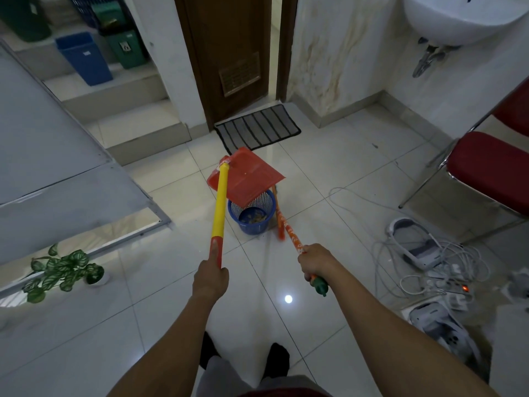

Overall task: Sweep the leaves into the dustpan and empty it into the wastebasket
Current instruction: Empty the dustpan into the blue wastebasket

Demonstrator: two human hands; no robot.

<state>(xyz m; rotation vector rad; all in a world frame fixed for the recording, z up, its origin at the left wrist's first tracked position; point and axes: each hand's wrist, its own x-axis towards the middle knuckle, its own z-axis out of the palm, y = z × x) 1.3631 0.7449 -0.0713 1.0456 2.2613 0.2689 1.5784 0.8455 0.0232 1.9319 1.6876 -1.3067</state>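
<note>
Both grips clamped: I see left grip [210,279] holding dustpan [249,179] handle, pan tipped over wastebasket [253,228], leaves [254,217] inside; right grip [316,263] around broom [290,230].

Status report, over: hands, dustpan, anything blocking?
Both busy: left hand grips dustpan handle; right hand grips broom. Dustpan tipped over wastebasket, leaves inside. Nothing blocking.

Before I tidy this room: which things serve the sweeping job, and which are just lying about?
Job: dustpan, broom, wastebasket, leaves inside it.
Lying about: doormat, plant, cables, red chair, blue bin.
</note>
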